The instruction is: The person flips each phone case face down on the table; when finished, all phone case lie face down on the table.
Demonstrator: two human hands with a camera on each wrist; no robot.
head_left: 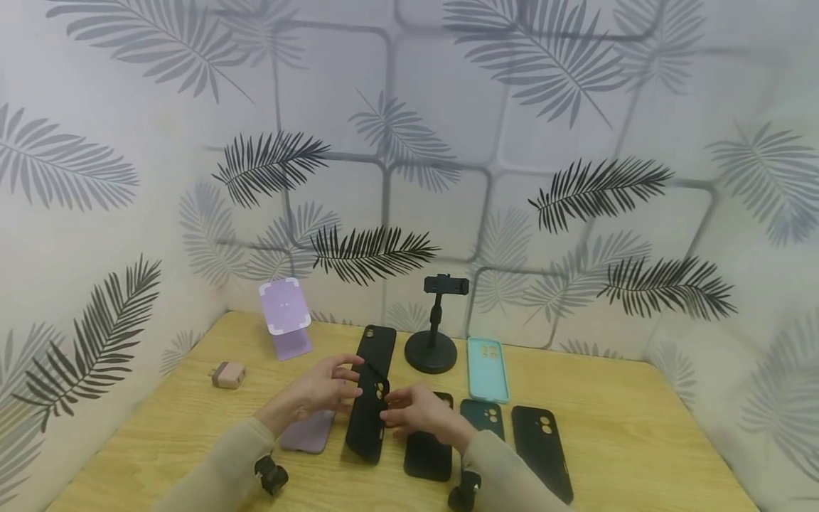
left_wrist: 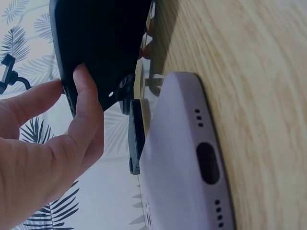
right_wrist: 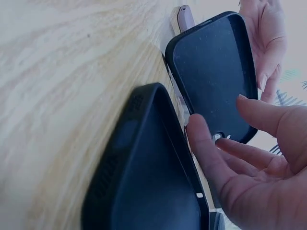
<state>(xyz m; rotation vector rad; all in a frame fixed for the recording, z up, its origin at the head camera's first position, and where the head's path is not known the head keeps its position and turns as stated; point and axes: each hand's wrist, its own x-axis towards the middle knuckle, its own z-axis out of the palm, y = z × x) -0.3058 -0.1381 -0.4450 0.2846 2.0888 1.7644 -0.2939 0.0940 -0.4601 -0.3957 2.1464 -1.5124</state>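
Head view first: around the hands lie a lilac case [head_left: 308,434] at nine o'clock, a black stand [head_left: 431,348] at twelve, a teal case [head_left: 488,370] at two, on the wooden table [head_left: 640,427]. Left hand [head_left: 316,391] and right hand [head_left: 419,412] pinch the matte black case [head_left: 367,419], tilted above the tabletop. Left wrist view: thumb [left_wrist: 88,96] curls on its edge, lilac case below. Right wrist view: fingertips [right_wrist: 199,139] press its rim, another black case [right_wrist: 144,177] at six o'clock.
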